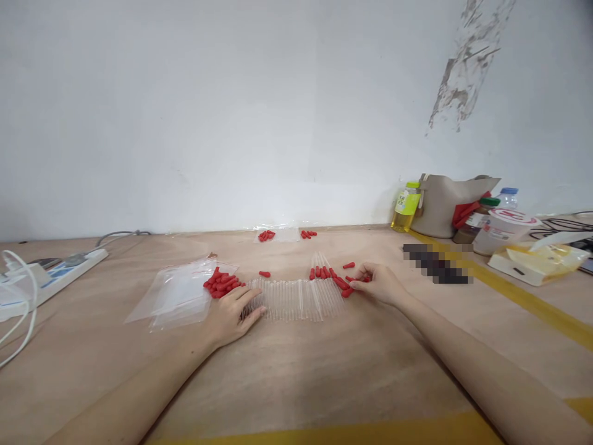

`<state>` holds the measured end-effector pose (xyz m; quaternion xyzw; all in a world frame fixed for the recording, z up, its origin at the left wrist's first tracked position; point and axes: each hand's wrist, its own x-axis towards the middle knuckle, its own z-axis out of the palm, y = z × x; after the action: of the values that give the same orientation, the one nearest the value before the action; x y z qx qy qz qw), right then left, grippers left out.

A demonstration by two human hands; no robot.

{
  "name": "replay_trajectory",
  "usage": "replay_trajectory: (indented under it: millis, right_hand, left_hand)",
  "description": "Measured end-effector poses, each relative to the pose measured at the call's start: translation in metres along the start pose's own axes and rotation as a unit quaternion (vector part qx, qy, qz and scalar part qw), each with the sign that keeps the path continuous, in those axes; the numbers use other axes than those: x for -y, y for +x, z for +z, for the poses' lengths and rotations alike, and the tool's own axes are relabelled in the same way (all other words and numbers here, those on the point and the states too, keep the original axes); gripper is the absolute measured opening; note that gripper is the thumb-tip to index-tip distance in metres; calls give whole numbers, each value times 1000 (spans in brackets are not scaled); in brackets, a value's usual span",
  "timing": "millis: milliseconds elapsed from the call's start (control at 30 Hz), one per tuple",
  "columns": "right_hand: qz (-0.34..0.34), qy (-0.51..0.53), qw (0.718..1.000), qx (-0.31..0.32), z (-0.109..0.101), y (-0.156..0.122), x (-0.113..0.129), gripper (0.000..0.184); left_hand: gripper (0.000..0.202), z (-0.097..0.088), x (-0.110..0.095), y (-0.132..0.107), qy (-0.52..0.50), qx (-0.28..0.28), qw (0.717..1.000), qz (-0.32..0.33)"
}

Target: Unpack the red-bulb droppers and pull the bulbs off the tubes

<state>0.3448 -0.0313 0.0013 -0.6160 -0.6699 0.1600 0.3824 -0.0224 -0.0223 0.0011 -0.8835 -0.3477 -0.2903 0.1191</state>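
A row of clear thin tubes (291, 300) lies side by side on the table. My left hand (234, 315) rests over the row's left end, fingers and thumb apart. Beside it is a pile of red rubber bulbs (220, 283). My right hand (377, 283) is at the row's right end, its fingertips pinched on a red rubber bulb (356, 283). Near those fingertips lie several loose red bulbs (343, 284). At the row's upper right, several tubes fitted with red bulbs (323, 272) point away from me. A single bulb (264, 274) lies above the row.
Clear plastic bags (176, 293) lie at left, near a white power strip (74, 272) with cables. Small bags with red bulbs (266, 235) lie by the wall. At right stand a yellow drink bottle (406, 207), a grey bag (440, 207), a cup (500, 232) and a tissue pack (537, 262).
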Motion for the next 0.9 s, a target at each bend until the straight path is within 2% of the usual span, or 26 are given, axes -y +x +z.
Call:
replay_trajectory:
  millis: [133, 267, 367, 433, 500, 700, 800, 900]
  right_hand:
    - [-7, -21, 1000, 15, -1, -2, 2, 25]
    - [13, -43, 999, -6, -1, 0, 8, 28]
    - [66, -89, 994, -4, 0, 6, 15, 28]
    - [92, -121, 988, 10, 3, 15, 21, 27]
    - [105, -144, 984, 28, 6, 26, 27, 27]
    - [150, -204, 966, 60, 22, 61, 41, 27]
    - [161, -212, 961, 76, 31, 70, 42, 29]
    - [167, -208, 960, 82, 29, 73, 45, 28]
  left_hand:
    - [25, -4, -2, 3, -8, -10, 999, 30]
    - [18, -6, -7, 5, -19, -36, 994, 104]
    - [17, -5, -12, 6, -33, -9, 981, 189]
    - [18, -4, -14, 6, -38, 15, 975, 220]
    - [19, -3, -15, 7, -42, 23, 974, 223]
    - [19, -2, -11, 5, -43, 0, 974, 224]
    - [20, -3, -10, 5, -43, -9, 970, 238]
    - [20, -4, -11, 6, -45, -19, 969, 243]
